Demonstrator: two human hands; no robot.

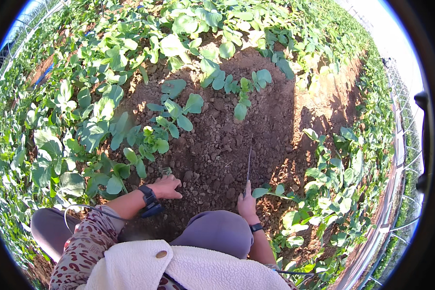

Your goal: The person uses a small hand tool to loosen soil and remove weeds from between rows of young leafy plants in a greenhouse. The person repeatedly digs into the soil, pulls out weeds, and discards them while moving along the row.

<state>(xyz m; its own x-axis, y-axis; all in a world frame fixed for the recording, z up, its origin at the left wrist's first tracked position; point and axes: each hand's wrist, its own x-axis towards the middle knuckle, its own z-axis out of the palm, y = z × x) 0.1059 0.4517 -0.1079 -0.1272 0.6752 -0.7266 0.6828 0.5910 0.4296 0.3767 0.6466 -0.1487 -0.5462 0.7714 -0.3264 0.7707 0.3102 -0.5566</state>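
My left hand point(165, 186) is low over the loose brown soil point(217, 152), thumb and fingers apart. No object shows in it. A small greyish leaf point(165, 170) lies just beyond its knuckles, and whether the fingers touch the ground I cannot tell. Leafy green seedlings point(156, 141) grow ahead of that hand. In my right hand point(247, 206) is a thin, long-bladed knife point(249, 163), seen nearly edge-on and directed away from me over the soil. A low leafy plant point(275, 191) is right beside this hand.
Dense broad-leaved plants point(105, 61) spread at the left and far side. More plants point(333, 188) line the right, before a pale metal-framed edge point(391, 203). My bent knee point(214, 228) rises between my hands. A cable point(94, 207) runs along my left forearm.
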